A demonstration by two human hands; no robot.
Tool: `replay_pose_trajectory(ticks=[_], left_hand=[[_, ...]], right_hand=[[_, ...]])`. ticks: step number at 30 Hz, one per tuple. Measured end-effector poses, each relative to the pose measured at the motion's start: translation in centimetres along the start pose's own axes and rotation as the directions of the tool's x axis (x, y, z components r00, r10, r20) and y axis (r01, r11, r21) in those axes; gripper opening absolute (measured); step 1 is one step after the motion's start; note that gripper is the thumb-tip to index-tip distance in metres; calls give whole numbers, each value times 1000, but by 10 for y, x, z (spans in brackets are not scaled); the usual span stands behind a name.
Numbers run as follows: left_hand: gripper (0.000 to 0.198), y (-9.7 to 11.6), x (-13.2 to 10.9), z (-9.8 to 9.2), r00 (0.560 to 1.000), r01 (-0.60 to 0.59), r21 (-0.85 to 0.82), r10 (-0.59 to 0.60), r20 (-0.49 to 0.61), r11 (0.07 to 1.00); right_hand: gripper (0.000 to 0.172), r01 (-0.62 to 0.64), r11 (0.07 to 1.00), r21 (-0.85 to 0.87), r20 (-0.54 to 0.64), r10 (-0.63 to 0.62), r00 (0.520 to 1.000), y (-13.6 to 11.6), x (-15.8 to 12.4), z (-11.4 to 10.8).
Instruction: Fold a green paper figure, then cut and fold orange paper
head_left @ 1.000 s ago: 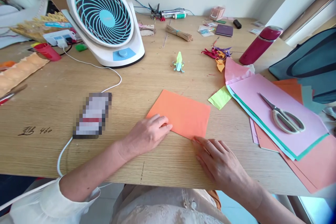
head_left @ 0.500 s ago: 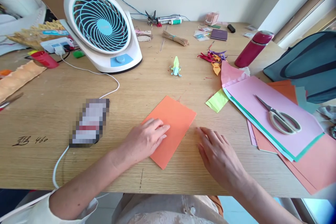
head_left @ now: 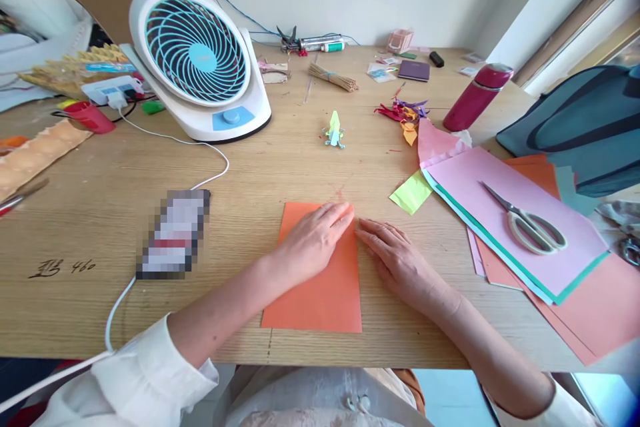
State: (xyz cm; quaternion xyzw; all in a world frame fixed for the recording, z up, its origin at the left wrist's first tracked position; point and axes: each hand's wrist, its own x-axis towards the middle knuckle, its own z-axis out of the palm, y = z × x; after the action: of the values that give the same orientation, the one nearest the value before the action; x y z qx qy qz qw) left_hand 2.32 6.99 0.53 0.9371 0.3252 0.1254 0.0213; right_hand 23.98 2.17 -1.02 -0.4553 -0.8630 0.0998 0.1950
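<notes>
A sheet of orange paper (head_left: 325,300) lies flat on the wooden table in front of me, its long sides running away from my body. My left hand (head_left: 313,237) rests on its upper part, fingers stretched toward the far right corner. Just off the paper's right edge, my right hand (head_left: 400,257) lies palm down on the table with fingers extended, its tips close to that edge. Whether those fingertips touch the paper I cannot tell. Beyond the paper stands a small folded green and blue paper figure (head_left: 334,130).
On the right, scissors (head_left: 530,223) lie on a stack of coloured paper (head_left: 500,180), near a yellow-green slip (head_left: 413,192), a red flask (head_left: 477,97) and a blue bag (head_left: 575,130). To the left are a phone (head_left: 175,233) with a white cable and a fan (head_left: 197,60).
The orange paper has turned from a slant to nearly straight. My left hand has slid up and right across it, and my right hand has moved slightly left and away from me.
</notes>
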Motion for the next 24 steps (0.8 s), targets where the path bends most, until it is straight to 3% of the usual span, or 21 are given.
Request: replay_pose_trajectory(ticks=[2,6,16,24], left_hand=[[49,-7,9,11,998,-51,-7,51,24,999],[55,-12,14,26,996,-36,28,33,89,999],[53,-9,14,23,991,-33,70,23,129,997],[55,-11,12,28,994,-35,54,29,101,998]], right_hand=[[43,-24,998,-57,17,25,1000,-7,-1,1],[42,-77,981,-176,32,84,996,-16,1,4],[42,-85,973,-216,10,89,996,-37,-15,9],[43,-75,972,-222,-10,75,997,-54,-38,13]])
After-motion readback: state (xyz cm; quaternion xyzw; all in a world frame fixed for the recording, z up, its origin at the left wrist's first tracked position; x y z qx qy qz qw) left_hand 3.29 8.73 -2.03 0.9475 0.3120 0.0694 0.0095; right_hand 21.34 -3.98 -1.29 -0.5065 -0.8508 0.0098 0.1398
